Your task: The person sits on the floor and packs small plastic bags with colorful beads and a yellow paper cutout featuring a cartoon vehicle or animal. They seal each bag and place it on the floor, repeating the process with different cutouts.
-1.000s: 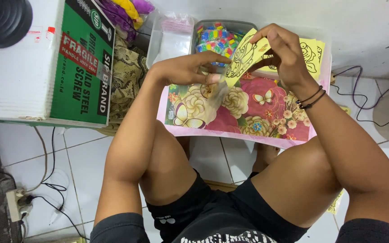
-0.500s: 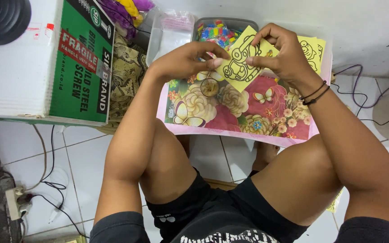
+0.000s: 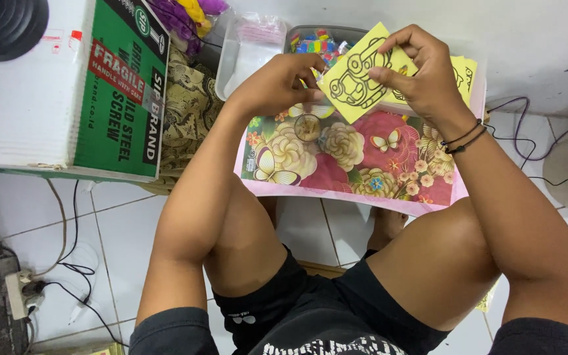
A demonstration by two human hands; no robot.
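Over floral tabletop (image 3: 356,164), both hands hold tilted yellow card (image 3: 356,75).

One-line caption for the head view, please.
Both hands, left hand and right hand, hold a yellow outline card above a floral tray.

Your view is evenly and fairly brightly lit, with soft, diffuse light that seems to fall from above; there are no hard-edged shadows anywhere. The yellow card (image 3: 361,73) and the flowered desk (image 3: 356,164) show full, saturated colour without glare. The white wall (image 3: 534,46) along the desk's far edge is pale but not blown out. Shade gathers under the near edge of the desk and between your legs on the tiled floor (image 3: 100,236). Focus is sharp across the hands (image 3: 277,84) and card. The dark round object (image 3: 4,26) at top left looks soft and close. Straight lines bend slightly toward the frame edges.
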